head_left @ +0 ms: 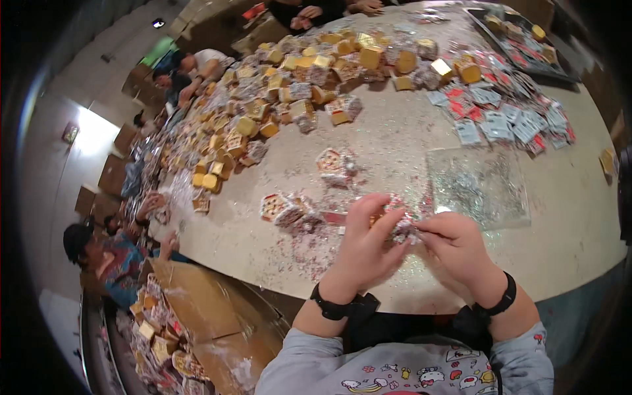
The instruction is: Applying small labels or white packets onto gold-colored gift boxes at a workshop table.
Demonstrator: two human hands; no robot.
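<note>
Just above the table's near edge, my left hand [370, 245] is closed around a small decorated toy house [400, 220] with a white and red speckled surface. The fingers hide much of it. My right hand [455, 242] pinches at the house's right side with thumb and forefinger; whether a tiny piece is between those tips cannot be made out. To the left of my left hand lie more toy houses [282, 208] with dotted fronts, beside a short red strip [334, 217]. Another toy house [334, 166] stands farther off.
Loose glitter covers parts of the table [388, 125]. A flat clear square [478, 187] bears silver glitter on the right. Behind it are silver-and-red packets [497, 125] and a black tray [526, 49]. Gold-based houses [303, 62] pile up at the back. A cardboard box [204, 303] and several people are left.
</note>
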